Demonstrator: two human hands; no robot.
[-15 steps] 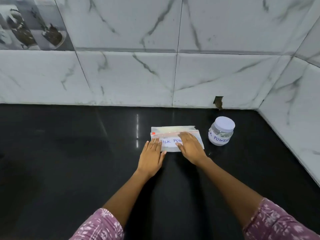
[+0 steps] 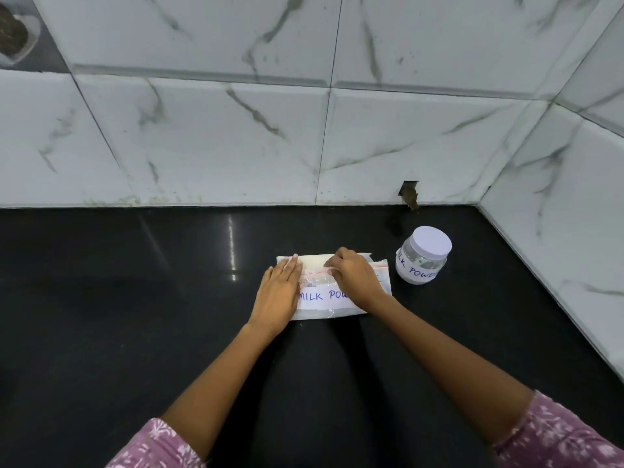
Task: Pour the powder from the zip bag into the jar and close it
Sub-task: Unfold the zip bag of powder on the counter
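A clear zip bag (image 2: 324, 307) with a white label reading "MILK POW..." lies flat on the black counter (image 2: 135, 315); white powder shows in its far part, beyond a red zip line. My left hand (image 2: 278, 292) lies flat with fingers straight on the bag's left end. My right hand (image 2: 354, 276) rests on the bag's right half, fingers curled at the zip line. To the right stands a small clear jar (image 2: 422, 263) with a white lid on it and a "POWD..." label, apart from the bag.
Marble-look tiled walls (image 2: 236, 136) close off the back and the right side (image 2: 574, 214), forming a corner behind the jar. A chipped hole (image 2: 409, 194) marks the back wall's base.
Both hands have slid further onto the bag, toward the zip line. My right hand's fingers have curled. The view has drawn closer to the counter.
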